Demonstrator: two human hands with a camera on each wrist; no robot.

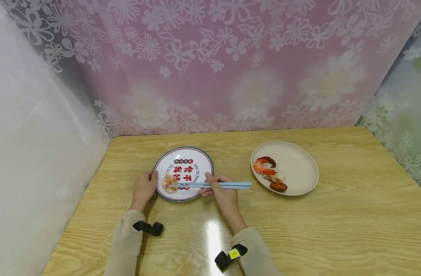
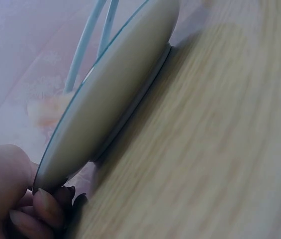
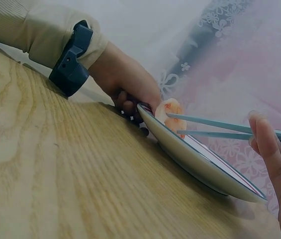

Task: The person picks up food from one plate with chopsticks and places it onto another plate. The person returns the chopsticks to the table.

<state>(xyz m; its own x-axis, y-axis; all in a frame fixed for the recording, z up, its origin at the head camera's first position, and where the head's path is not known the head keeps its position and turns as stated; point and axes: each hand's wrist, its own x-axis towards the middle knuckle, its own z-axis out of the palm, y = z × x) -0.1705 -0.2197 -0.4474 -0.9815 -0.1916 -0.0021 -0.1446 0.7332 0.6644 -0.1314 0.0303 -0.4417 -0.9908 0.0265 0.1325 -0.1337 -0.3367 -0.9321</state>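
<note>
My left hand (image 1: 144, 190) grips the left rim of a round white plate (image 1: 200, 161) with red lettering and a dark green edge; in the left wrist view the thumb is over the rim and the fingers below. In my right hand (image 1: 225, 194) is a pair of light blue chopsticks (image 1: 231, 185), pointing left across the plate. Their tips meet a round whitish piece of food (image 1: 169, 183) with orange-brown patches, at the plate's left side. From the right wrist view, the chopstick tips are slightly apart against this food piece (image 3: 171, 112).
To the right stands a beige oval plate (image 1: 301, 168). On its left part lie a red-orange tentacle-like piece (image 1: 263, 167), a whitish piece (image 1: 277, 176) and a small brown piece (image 1: 278, 186). A flowered curtain (image 1: 231, 96) hangs behind the wooden table (image 1: 334, 230).
</note>
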